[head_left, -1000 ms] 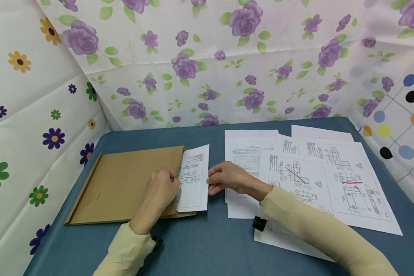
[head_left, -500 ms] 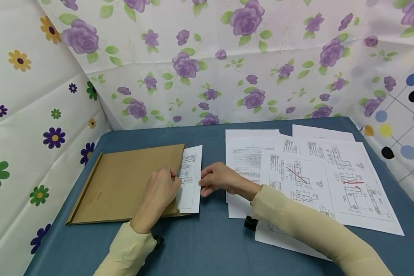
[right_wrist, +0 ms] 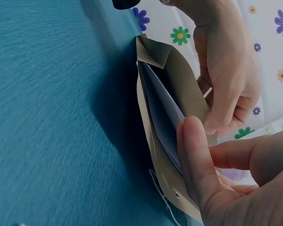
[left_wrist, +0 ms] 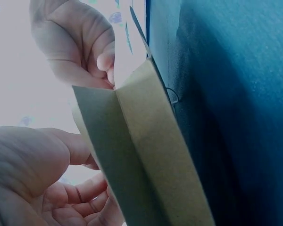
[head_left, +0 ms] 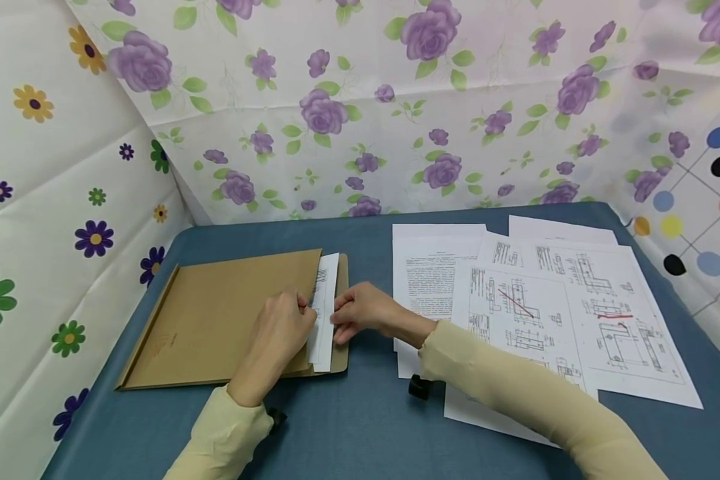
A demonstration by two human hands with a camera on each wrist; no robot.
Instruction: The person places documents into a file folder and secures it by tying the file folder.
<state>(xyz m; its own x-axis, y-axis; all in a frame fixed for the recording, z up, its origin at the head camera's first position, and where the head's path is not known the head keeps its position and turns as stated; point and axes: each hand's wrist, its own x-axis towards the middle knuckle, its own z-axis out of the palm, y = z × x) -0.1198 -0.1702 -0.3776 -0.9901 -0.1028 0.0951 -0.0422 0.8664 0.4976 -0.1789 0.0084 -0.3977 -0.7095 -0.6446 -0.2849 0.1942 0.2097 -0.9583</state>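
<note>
A brown kraft document envelope point(head_left: 210, 320) lies on the left of the table, its mouth facing right. My left hand point(head_left: 278, 339) pinches the upper layer at the mouth and lifts it, so the mouth gapes in the right wrist view. White printed sheets point(head_left: 324, 337) sit mostly inside, with a narrow strip still showing. My right hand point(head_left: 363, 311) pinches that strip's outer edge between thumb and fingers. Beneath the strip, the envelope's flap point(head_left: 342, 360) extends to the right. A thin string point(right_wrist: 161, 193) hangs by the flap in the right wrist view.
On the right lie several overlapping printed sheets: a text page point(head_left: 432, 273) and technical drawings point(head_left: 630, 320), some with red pen marks. My right forearm passes over their near part. A blue cloth point(head_left: 360, 427) covers the table, and a flowered curtain point(head_left: 360, 167) hangs behind it.
My right hand has moved left, sliding the sheets deeper into the envelope. Less of them shows now, and the flap beneath has come into view. My left hand has stayed in place.
</note>
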